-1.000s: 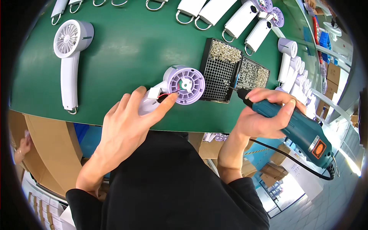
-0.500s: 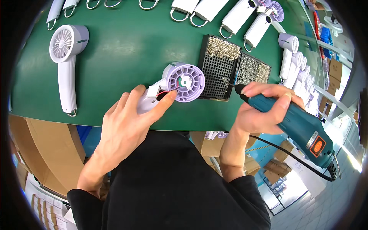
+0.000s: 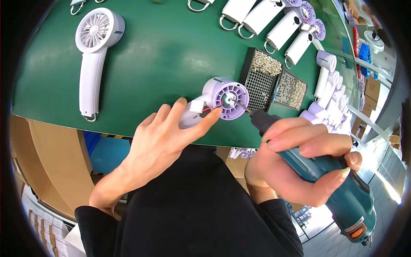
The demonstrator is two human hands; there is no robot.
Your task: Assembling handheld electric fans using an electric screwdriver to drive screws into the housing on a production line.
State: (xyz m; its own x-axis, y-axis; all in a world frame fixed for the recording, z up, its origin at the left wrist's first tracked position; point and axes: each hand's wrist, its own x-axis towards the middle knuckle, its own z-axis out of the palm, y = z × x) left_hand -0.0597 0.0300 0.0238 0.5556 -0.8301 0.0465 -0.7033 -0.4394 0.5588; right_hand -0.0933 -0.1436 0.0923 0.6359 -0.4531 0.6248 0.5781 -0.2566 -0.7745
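My left hand (image 3: 165, 130) grips the white handle of a handheld fan (image 3: 227, 97) that lies on the green table. The fan's round lilac housing faces up, with slots around a white hub. A small white block (image 3: 197, 106) and a red wire sit by my thumb and index finger. My right hand (image 3: 306, 158) is wrapped round a teal electric screwdriver (image 3: 293, 165). Its thin bit slants into the fan's hub; whether a screw sits on the tip is too small to tell.
Right of the fan stand two black screw trays (image 3: 259, 79) (image 3: 291, 92) holding small screws. An assembled fan (image 3: 92, 64) lies at the left. Several fan bodies (image 3: 284, 30) line the back, and more fans (image 3: 329, 94) crowd the right edge. A cardboard box (image 3: 55, 158) stands below the table at left.
My right hand has brought the screwdriver from the screw tray leftward, so its bit now reaches the fan's hub. My left hand keeps its hold on the fan. The whole view has shifted.
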